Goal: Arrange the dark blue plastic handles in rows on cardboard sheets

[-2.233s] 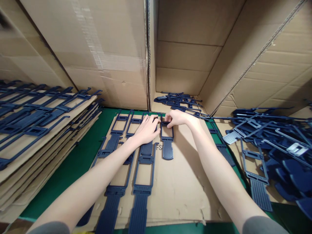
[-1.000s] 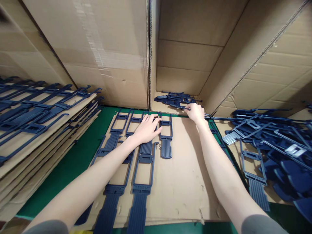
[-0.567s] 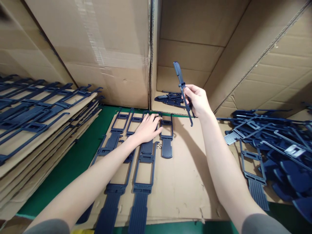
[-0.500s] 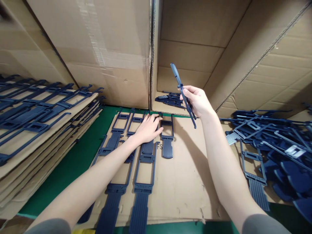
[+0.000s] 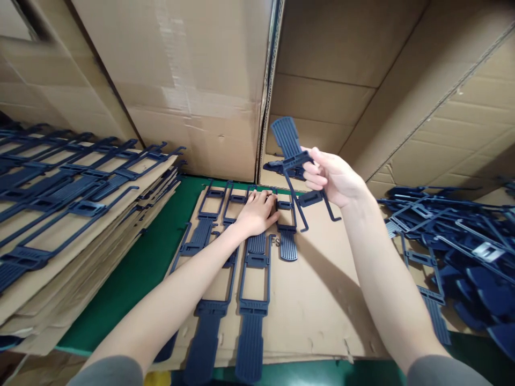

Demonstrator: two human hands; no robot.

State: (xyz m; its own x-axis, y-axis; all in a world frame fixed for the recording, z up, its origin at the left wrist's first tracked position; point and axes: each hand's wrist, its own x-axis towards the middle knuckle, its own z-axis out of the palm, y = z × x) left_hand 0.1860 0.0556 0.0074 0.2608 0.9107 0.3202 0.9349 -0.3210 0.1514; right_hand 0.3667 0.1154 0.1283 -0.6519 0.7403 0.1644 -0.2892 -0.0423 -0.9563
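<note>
My right hand is closed on a dark blue plastic bracket, gripping its side rail above the cardboard. The ribbed plate of this bracket points up, and its two hooked legs hang down. My left hand lies flat with fingers spread on the back row of similar brackets, partly covering one of them. Just right of its fingers lies another bracket, with its ribbed end toward me. Nearer to me, a larger bracket rests on the cardboard sheet.
Stacked cardboard sheets layered with brackets stand at left. A heap of loose blue parts lies at right. Behind are tall cardboard boxes, an open one holding more parts. Green table surface shows between the stacks.
My right hand has turned the bracket from edge-on to showing its broad face. My left hand stays on the brackets. The whole view has shifted slightly.
</note>
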